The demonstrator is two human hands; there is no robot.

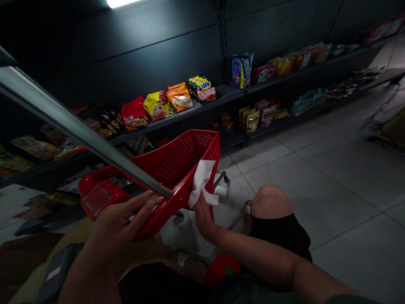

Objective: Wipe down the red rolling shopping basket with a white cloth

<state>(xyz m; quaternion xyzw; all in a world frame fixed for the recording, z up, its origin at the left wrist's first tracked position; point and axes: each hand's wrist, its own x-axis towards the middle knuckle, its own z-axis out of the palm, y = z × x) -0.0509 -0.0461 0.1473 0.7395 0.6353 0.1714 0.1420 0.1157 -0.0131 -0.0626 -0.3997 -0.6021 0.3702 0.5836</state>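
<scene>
A red plastic shopping basket [175, 162] with perforated walls stands tilted in front of me, a caster showing below it. A grey metal bar [95, 139] runs from the upper left down to its near rim. Beside the bar's lower end, my left hand [122, 223] is closed on the near rim, thumb and fingers lying over it. My right hand [204, 215] presses a white wipe [202, 179] against the outer side of the basket, near its right end. The wipe hides part of that wall, and the right fingertips are mostly covered.
Behind the basket, dark shelves [228, 93] carry several snack packets [179, 97] and pouches [252, 120]. Pale floor tiles [341, 185] extend to the right. My bent knee [274, 200] is close to the right forearm. A dark flat device [57, 272] lies at lower left.
</scene>
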